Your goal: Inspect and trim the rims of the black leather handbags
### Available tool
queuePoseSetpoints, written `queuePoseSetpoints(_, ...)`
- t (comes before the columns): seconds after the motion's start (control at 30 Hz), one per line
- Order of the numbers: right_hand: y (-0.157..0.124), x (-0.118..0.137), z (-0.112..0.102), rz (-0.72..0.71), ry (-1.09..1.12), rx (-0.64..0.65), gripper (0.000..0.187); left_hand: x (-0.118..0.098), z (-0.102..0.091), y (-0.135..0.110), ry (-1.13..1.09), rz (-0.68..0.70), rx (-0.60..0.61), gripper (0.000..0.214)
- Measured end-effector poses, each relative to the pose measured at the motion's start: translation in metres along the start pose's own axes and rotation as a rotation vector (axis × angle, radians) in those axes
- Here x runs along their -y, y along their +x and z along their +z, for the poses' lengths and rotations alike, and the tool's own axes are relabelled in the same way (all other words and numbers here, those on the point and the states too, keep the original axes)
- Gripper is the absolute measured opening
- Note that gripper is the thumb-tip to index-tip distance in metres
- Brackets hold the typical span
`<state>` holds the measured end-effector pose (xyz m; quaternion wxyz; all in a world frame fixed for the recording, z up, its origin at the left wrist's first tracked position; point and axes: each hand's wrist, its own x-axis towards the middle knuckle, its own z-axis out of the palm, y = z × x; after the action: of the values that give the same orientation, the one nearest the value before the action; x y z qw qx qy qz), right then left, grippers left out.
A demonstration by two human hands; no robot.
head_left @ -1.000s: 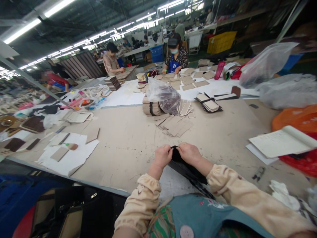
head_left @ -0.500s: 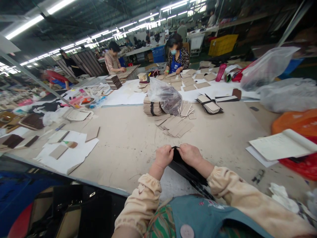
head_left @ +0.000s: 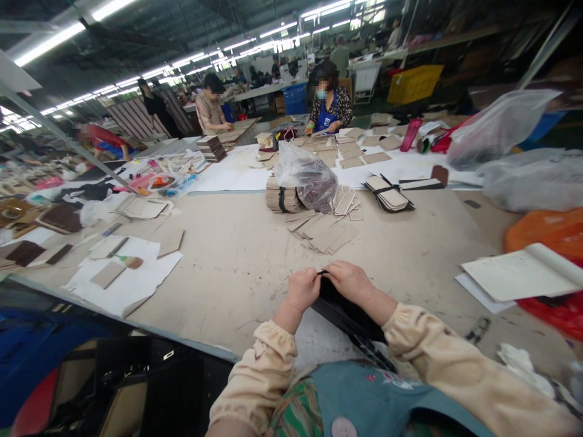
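A black bag-like piece (head_left: 337,306) lies at the table's near edge against my body, its upper rim raised between my hands. My left hand (head_left: 303,288) pinches that rim from the left. Close beside it, my right hand (head_left: 353,282) grips the same rim, thumb and fingers pressed together. The piece runs down under my right forearm, where part of it is hidden. Beyond my hands lies a loose spread of flat beige pieces (head_left: 330,235). Behind them sit a bundled stack of beige pieces (head_left: 279,195) and a clear plastic bag (head_left: 314,182) with dark contents.
On the left, a brush (head_left: 131,261) rests on white paper (head_left: 150,276). An open notebook (head_left: 519,273) lies at right, near a small clip-like tool (head_left: 478,329). Black bags (head_left: 177,376) are below the table's left edge. A co-worker in a blue apron (head_left: 328,115) handles beige pieces across the table.
My hands keep hold of the black piece's rim; the right hand's fingers have shifted slightly along it. The view has turned a little to the left.
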<state>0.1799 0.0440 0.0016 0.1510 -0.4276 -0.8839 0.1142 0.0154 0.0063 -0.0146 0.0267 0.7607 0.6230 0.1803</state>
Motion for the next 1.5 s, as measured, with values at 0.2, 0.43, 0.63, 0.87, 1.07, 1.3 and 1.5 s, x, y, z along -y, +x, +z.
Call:
queuePoseSetpoints(0.2,0.001,0.001,0.001,-0.065,-0.052,-0.014,0.024,-0.003,-0.004,0.001,-0.029,-0.013,0.017,0.02)
queuePoseSetpoints(0.43,0.003,0.008,-0.003,-0.037,-0.12,0.037,0.022,-0.001,-0.006,-0.006,-0.229,-0.075,0.021,0.009)
queuePoseSetpoints(0.63,0.005,0.008,0.0,-0.031,-0.084,-0.003,0.023,-0.001,-0.011,-0.016,-0.407,-0.3,0.038,0.032)
queuePoseSetpoints(0.87,0.006,0.007,-0.002,0.006,-0.058,-0.015,0.022,-0.002,-0.011,-0.017,-0.46,-0.34,0.039,0.031)
queuePoseSetpoints(1.07,0.009,0.006,-0.001,0.017,-0.077,-0.01,0.021,0.007,-0.012,-0.009,-0.408,-0.43,0.107,0.016)
queuePoseSetpoints(1.3,0.009,0.003,-0.004,0.101,-0.114,0.029,0.024,0.004,-0.012,0.004,-0.35,-0.459,0.122,0.014)
queuePoseSetpoints(1.5,0.009,0.013,-0.005,0.157,-0.094,0.069,0.023,0.001,-0.016,-0.009,-0.149,-0.473,0.236,0.027)
